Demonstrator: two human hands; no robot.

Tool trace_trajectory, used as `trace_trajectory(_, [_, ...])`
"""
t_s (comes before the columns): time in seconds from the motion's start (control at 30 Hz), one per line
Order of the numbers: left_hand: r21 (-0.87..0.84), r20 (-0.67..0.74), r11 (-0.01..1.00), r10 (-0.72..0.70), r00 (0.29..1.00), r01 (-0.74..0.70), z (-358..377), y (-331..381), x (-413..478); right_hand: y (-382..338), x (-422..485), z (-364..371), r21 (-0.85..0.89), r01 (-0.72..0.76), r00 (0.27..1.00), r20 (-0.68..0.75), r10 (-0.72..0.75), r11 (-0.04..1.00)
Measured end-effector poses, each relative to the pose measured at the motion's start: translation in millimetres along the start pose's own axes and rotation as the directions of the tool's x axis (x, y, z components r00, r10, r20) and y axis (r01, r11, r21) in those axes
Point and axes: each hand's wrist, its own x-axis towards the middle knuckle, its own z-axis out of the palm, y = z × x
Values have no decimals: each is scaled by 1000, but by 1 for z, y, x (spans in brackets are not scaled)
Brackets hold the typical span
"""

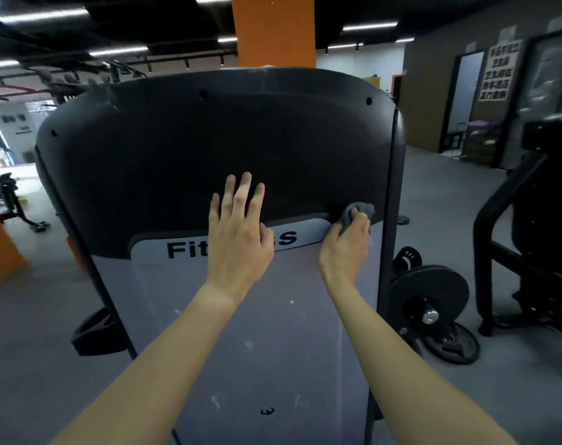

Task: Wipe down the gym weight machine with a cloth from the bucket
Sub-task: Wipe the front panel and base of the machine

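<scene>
The weight machine's tall shroud [183,149] fills the middle of the view, dark grey on top and light grey below with a "Fitness" label. My left hand [239,234] lies flat on it with straight fingers, covering part of the label. My right hand [345,245] grips a bunched grey cloth [360,211] and presses it on the shroud at the label's right end, near the right edge. No bucket is in view.
Black weight plates [434,303] lean on a rack and lie on the floor right of the machine. Another black machine [536,226] stands at far right. An orange pillar [275,30] rises behind. More equipment [13,200] stands at far left on the grey floor.
</scene>
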Motion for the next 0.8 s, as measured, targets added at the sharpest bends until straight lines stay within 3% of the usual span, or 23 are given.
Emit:
trace_trajectory(0.1, [-17,9,999,40,999,-40,-2,-9,-5,-29,-12,8,-58,251,967,50,-249,966])
trace_trajectory(0.2, [-35,-8,999,26,1000,-26,2,-8,-5,-37,-16,7,-105,554,823,218,-525,826])
trace_trajectory(0.27, [-38,-16,999,-9,1000,8,7,0,-4,-24,-3,-1,-116,653,746,270,-609,748])
trace_trajectory(0.3, [-34,-23,999,-28,999,28,10,5,-3,-12,5,-4,-99,641,756,257,-602,762])
trace_trajectory(0.33, [-26,-31,999,-46,998,45,14,9,-3,1,13,-8,-52,561,814,216,-539,826])
trace_trajectory(0.4, [-2,-57,997,-73,996,73,21,16,-1,17,30,-14,69,252,962,94,-258,965])
trace_trajectory(0.47, [18,-88,995,-97,991,99,28,20,1,21,40,-11,105,29,999,10,-31,994])
trace_trajectory(0.5, [24,-102,994,-108,989,111,32,21,1,19,39,-7,92,26,1000,-9,-25,995])
trace_trajectory(0.6, [37,-136,991,-122,983,128,39,22,1,4,20,4,77,318,946,38,-322,945])
trace_trajectory(0.7, [36,-122,994,-99,988,105,38,19,1,9,12,4,5,641,757,164,-633,768])
trace_trajectory(0.73, [36,-108,995,-88,990,92,35,16,0,11,14,3,-10,680,725,166,-669,734])
trace_trajectory(0.8, [34,-77,998,-55,996,58,29,8,-2,9,13,4,-10,651,755,105,-647,759])
